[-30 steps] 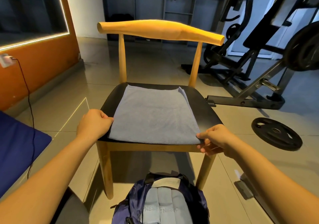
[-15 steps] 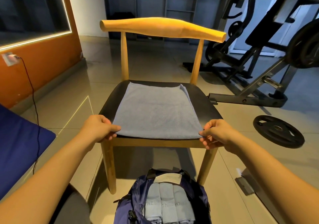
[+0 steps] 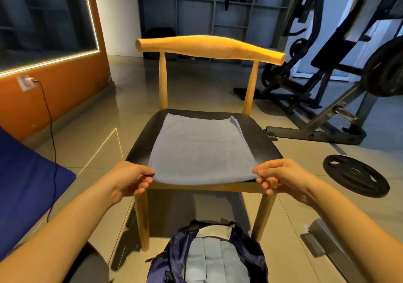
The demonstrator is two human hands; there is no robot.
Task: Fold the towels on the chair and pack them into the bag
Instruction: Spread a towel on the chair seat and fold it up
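A light blue towel point(image 3: 202, 149) lies flat on the black seat of a wooden chair point(image 3: 263, 138); more blue layers show under its far right corner. My left hand point(image 3: 130, 179) pinches the towel's near left corner and my right hand point(image 3: 277, 177) pinches its near right corner, both at the seat's front edge. The near edge is lifted slightly off the seat. On the floor just below the chair stands an open dark blue backpack point(image 3: 174, 258) with folded blue towels point(image 3: 211, 261) inside.
A black weight plate point(image 3: 355, 174) lies on the tiled floor to the right, with gym machines point(image 3: 327, 82) behind it. A blue cushion point(image 3: 26, 180) is at the left, beside an orange wall with a socket and hanging cable point(image 3: 51, 130).
Both hands have shifted from beside the towel's near corners to pinching them, and the near edge has risen a little. The camera has tilted slightly.
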